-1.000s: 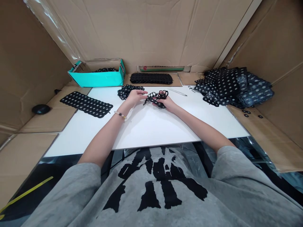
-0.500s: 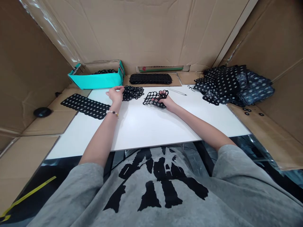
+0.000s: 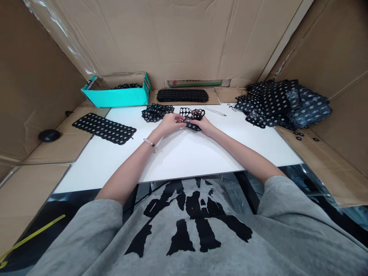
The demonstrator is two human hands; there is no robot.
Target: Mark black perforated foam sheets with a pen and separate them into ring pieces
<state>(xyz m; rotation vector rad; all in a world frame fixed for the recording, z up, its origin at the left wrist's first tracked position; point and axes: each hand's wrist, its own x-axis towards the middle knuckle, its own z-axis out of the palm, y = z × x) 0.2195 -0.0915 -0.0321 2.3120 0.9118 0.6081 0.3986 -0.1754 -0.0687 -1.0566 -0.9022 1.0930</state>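
Back from the pile of holed scraps (image 3: 156,113), the left hand (image 3: 169,123) joins the right hand (image 3: 203,125), both closely gripping a black holed rubber strip (image 3: 193,126) over the white table (image 3: 184,157); lettering on the teal box (image 3: 115,97) is unreadable.

The left hand (image 3: 169,123) and right hand (image 3: 204,125) met over a black perforated sheet (image 3: 192,125), gripping it between them just above a white board (image 3: 184,161). Just left of the hands lay a tangled pile of black mesh (image 3: 156,113), and further left a flat perforated strip (image 3: 103,128). At the far side sat a teal box (image 3: 117,97) and a dark strip (image 3: 182,96). A pen (image 3: 215,111) lay beyond the right hand, and a large heap of perforated sheets (image 3: 283,103) rose at right.
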